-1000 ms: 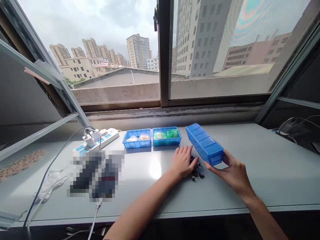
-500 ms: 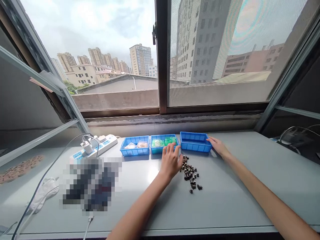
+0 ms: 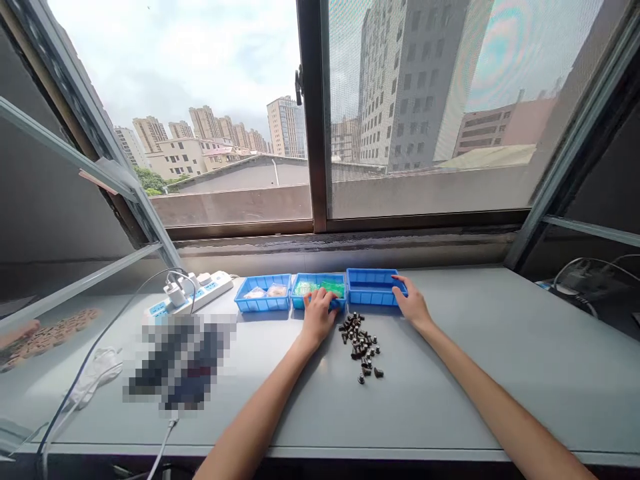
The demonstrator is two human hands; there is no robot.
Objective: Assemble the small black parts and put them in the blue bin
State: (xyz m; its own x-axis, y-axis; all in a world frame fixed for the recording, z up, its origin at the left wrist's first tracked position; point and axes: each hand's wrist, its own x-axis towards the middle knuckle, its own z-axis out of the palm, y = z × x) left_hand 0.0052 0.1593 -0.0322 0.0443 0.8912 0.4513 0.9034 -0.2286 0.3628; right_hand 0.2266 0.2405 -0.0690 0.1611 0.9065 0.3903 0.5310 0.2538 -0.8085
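Note:
Three blue trays stand in a row at the back of the table. My left hand (image 3: 319, 316) rests at the front edge of the middle tray (image 3: 299, 303), which holds green and clear packets (image 3: 333, 288). At the right end of the right tray (image 3: 373, 297), my right hand (image 3: 413, 303) touches its rim with fingers apart; nothing shows inside that tray. The left tray (image 3: 263, 305) contains small pale packets (image 3: 277, 290). A loose pile of dark metal fittings (image 3: 361, 343) lies on the table between my forearms.
A white power strip (image 3: 213, 288) with plugs and cables is at the back left. Nearer are blurred dark items (image 3: 200, 367), a white cable bundle (image 3: 97, 373) and brown pieces (image 3: 60, 333) at the far left. Another person's hand (image 3: 20, 333) shows at the left edge.
The view has shifted slightly. My left hand has come down onto the middle tray's front edge. The right tray now sits close against the middle one. Another person's hand has appeared at the left.

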